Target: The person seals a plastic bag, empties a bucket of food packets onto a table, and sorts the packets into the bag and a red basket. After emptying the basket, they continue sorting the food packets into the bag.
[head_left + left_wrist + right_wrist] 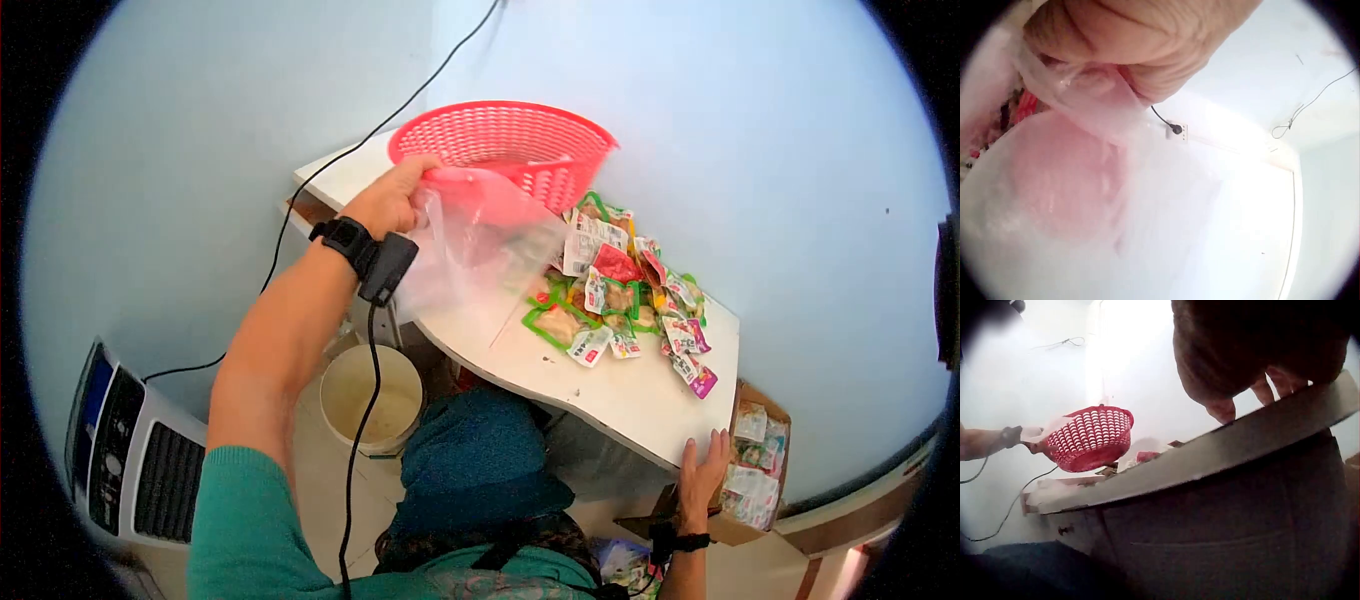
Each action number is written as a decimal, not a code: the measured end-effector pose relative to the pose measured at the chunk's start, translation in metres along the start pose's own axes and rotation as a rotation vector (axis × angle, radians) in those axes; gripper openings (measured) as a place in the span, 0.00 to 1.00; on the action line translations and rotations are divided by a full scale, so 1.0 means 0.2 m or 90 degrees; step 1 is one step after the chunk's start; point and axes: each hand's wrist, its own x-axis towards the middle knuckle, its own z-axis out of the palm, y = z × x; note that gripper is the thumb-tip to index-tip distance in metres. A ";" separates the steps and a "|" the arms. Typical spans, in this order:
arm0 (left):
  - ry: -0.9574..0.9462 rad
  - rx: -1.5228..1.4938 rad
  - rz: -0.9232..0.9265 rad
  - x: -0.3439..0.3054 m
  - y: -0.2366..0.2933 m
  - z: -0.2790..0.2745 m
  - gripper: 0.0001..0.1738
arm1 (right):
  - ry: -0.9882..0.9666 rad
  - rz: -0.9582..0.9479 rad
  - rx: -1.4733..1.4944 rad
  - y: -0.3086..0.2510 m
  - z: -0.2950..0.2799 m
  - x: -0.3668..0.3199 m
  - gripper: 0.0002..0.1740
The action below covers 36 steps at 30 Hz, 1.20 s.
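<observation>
My left hand [392, 203] grips the near left rim of a red plastic basket [568, 186] with a clear plastic bag [470, 262] bunched in the same grasp. The bag hangs over the basket's near side and the white table [590, 383]. In the right wrist view the basket [1090, 434] is tilted and raised over the tabletop. Small sealed snack packets [610, 275], green, red, white and purple, lie in a loose heap to the right of the basket. With fingers spread, my right hand [704, 475] rests on the table's right front edge.
Below the table's right end stands a cardboard box [752, 530] of more packets. A white bucket [372, 395] sits on the floor at left, near a grey-white appliance [150, 450]. A black cable [375, 400] hangs from the left wrist. Walls close off the back.
</observation>
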 end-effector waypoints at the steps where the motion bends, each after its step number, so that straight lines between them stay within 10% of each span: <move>1: 0.015 -0.016 0.035 0.03 0.00 -0.02 0.07 | 0.009 -0.009 -0.026 0.02 0.02 -0.01 0.28; 21: 0.025 -0.155 0.213 0.16 0.00 0.13 0.11 | -0.025 0.004 -0.214 -0.07 0.08 0.02 0.26; 26: -0.024 -0.091 0.149 0.49 0.01 -0.29 0.10 | -0.039 0.008 -0.233 -0.09 0.07 0.02 0.25; 29: 0.119 -0.074 0.088 0.32 -0.05 -0.14 0.08 | -0.016 -0.016 -0.239 -0.05 0.10 0.03 0.25; 36: -0.164 0.045 0.089 -0.63 -0.16 0.50 0.21 | -0.027 0.013 -0.213 -0.06 0.09 0.02 0.25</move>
